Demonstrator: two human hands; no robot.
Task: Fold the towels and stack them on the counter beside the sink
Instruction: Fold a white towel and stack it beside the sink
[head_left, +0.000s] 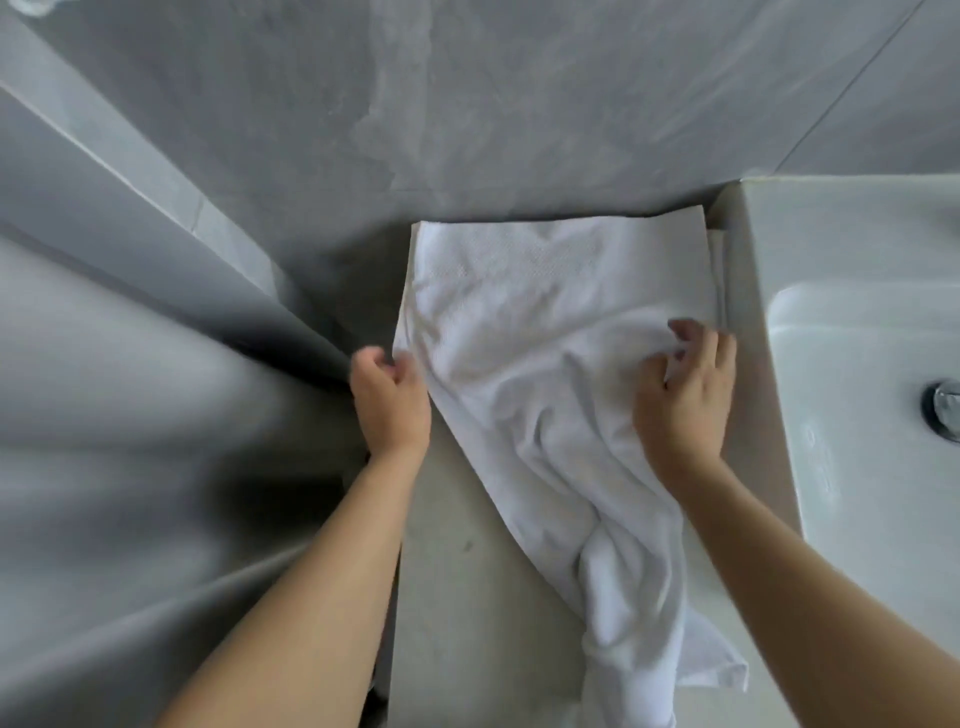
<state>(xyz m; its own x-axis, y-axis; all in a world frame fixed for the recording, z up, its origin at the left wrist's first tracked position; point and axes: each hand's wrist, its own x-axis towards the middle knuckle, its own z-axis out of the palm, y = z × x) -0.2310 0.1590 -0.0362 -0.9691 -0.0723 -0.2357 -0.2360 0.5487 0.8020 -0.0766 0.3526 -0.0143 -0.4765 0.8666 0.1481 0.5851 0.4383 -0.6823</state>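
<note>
A white towel (545, 332) is lying rumpled on the beige counter (467, 597) beside the sink (857, 364). The left hand (389, 400) is pinching its left edge; the right hand (685, 395) is gripping a fold near the grey wall (467, 104).

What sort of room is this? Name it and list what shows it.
Most likely a bathroom: a white sink with a metal drain at the right, grey tiled walls, and a white towel spread on the counter beside the basin.

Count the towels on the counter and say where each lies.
1 for certain: a white towel spread rumpled on the counter, held by both hands. Edges showing beside the sink may be folded towels beneath.
</note>
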